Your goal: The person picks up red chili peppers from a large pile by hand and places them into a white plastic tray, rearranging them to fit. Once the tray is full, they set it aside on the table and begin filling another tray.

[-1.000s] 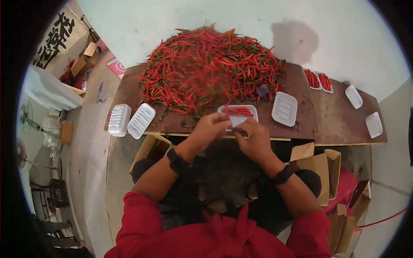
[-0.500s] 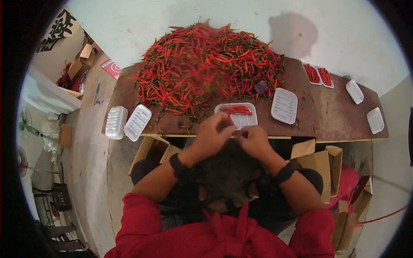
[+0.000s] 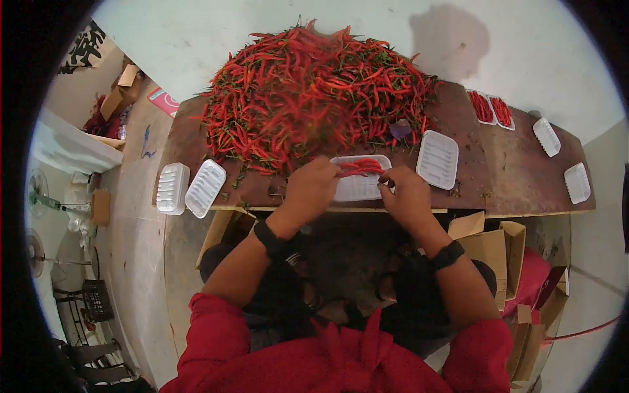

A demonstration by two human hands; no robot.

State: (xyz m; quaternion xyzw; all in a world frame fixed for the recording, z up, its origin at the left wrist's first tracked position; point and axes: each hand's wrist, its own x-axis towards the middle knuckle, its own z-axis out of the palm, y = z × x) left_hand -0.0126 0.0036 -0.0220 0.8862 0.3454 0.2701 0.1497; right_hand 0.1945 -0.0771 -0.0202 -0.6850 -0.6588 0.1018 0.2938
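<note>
A white ribbed tray [image 3: 357, 191] lies at the table's front edge with a small row of red chilies [image 3: 362, 166] along its far side. My left hand [image 3: 314, 187] is at the tray's left side, its fingers closed around the left end of the chilies. At the right rim is my right hand [image 3: 407, 194], fingers curled in and thumb close to the forefinger; whatever lies between them is too small to make out. Behind the tray rises a large heap of red chilies [image 3: 262, 98] with green stems.
One white tray [image 3: 438, 160] lies right of my hands; another tray [image 3: 206, 188] and stacked trays [image 3: 173, 188] are at left. Two filled trays [image 3: 491, 110] and two others [image 3: 546, 137] sit farther right. A cardboard box [image 3: 481, 252] stands below the table edge.
My hands have moved apart, from together in front of the tray to its left and right sides. The view has shifted slightly.
</note>
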